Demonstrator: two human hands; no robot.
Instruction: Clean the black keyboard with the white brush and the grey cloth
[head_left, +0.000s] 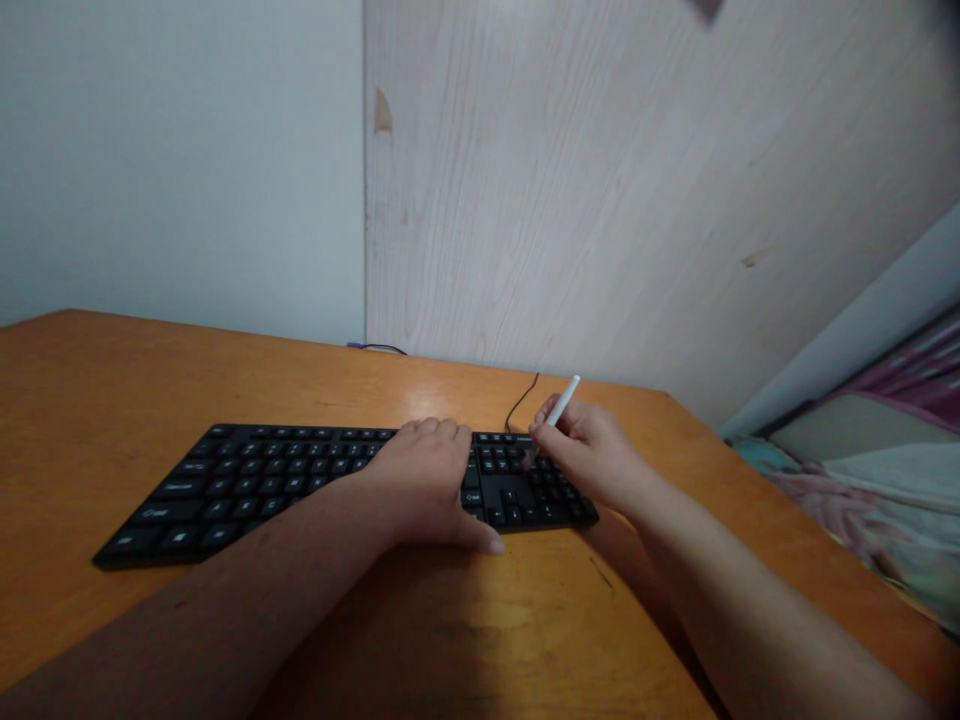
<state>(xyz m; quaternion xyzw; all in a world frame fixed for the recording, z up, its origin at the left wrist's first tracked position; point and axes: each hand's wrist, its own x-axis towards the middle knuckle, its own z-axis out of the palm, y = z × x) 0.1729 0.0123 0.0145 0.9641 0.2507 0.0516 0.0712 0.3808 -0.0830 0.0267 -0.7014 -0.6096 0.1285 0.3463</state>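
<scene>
A black keyboard (172, 510) lies on the wooden table. My left hand (427, 475) grips across its middle, fingers bent over the far side and thumb along the near edge; the fingertips are hidden. Between the thumb and fingers of my right hand (592, 450) is a slim brush with a white handle (562, 400). The brush leans up and to the right, its blurred greyish tip (529, 459) down at the keys just left of the number pad. My right hand covers part of the keyboard's right end.
A thin dark cable (519, 402) runs from behind the keyboard toward the wall. Near the wall, a purple plug (355, 345) and some cord show at the table's (247, 375) back edge. To the right, beyond the table, lies crumpled bedding (862, 500).
</scene>
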